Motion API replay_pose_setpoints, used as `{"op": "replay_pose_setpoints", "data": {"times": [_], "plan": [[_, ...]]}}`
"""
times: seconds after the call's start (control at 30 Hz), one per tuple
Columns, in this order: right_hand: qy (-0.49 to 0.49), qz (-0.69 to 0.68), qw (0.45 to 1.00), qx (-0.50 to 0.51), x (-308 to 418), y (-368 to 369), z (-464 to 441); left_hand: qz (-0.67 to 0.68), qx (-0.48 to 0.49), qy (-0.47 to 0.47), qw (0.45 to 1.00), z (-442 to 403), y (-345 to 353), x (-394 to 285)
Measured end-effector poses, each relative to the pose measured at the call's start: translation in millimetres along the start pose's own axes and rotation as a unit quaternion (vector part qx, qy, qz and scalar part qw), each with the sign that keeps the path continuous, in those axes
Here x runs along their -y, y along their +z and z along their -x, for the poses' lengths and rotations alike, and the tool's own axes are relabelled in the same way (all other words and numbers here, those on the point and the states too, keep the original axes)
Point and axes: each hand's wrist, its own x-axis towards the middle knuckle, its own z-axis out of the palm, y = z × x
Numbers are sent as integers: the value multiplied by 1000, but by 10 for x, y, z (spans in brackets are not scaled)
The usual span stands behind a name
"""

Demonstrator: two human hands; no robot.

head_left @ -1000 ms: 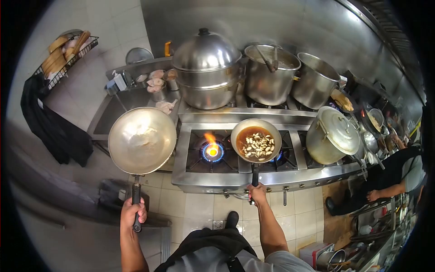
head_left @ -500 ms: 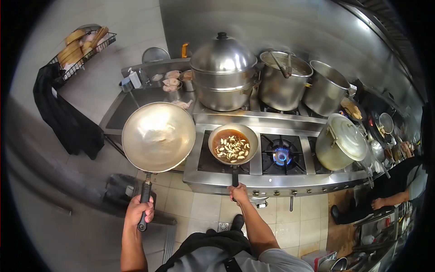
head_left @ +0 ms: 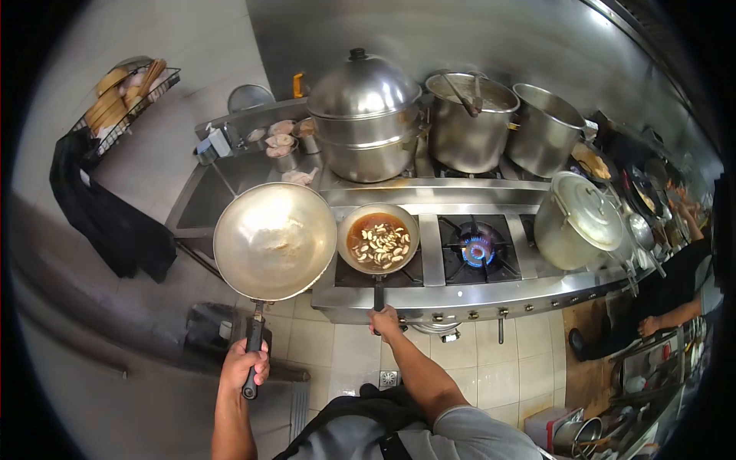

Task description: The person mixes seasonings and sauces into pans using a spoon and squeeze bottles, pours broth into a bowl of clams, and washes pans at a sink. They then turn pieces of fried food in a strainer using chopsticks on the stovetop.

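My left hand (head_left: 245,363) is wrapped round the black handle of a wide, pale metal wok (head_left: 264,245), tilted with its bare inside towards me, left of the stove. My right hand (head_left: 386,320) grips the dark handle of a smaller frying pan (head_left: 415,245) over the left front burner. Brown liquid with pale sliced pieces, mushroom-like in look, (head_left: 380,241) lies in that pan. The rims of the wok and pan are side by side; whether they touch I cannot tell. To the right, a lit burner (head_left: 478,251) shows a blue flame with nothing on it.
Behind stand a domed steamer pot (head_left: 364,123), a pot with utensils (head_left: 468,138) and another tall pot (head_left: 544,134). A lidded pot (head_left: 579,222) is at the stove's right. Containers of pale food (head_left: 284,149) stand at back left. Another person's hand (head_left: 650,326) is at far right.
The wok has come right and the frying pan has shifted slightly left, closing the gap between their rims. Both hands keep their grips. The camera view has also shifted a little.
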Motion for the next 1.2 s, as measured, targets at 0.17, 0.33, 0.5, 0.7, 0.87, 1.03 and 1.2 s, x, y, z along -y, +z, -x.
{"op": "replay_pose_setpoints", "data": {"times": [0.17, 0.33, 0.5, 0.7, 0.87, 1.03, 1.2], "plan": [[36, 20, 998, 47, -21, -78, -42, -16, 56, -21, 998, -238, 198, 2], [16, 86, 994, 63, 158, -414, 284, -41, 111, -61, 991, -554, 619, 85], [84, -27, 996, -32, -628, -1361, 292, -75, 168, -119, 976, -997, 1255, 356], [129, -129, 964, -196, -1137, -2651, 114, -122, 248, -158, 948, -1847, 2300, 1249], [138, -284, 921, -226, -1369, -3322, -514, -105, 266, -208, 935, -2482, 3089, 1970], [140, -373, 879, -262, -1347, -3530, -915, -69, 248, -251, 933, -2854, 3572, 2459], [34, -479, 857, -186, -1519, -3638, -1137, -81, 226, -285, 928, -3018, 3838, 2752]]}}
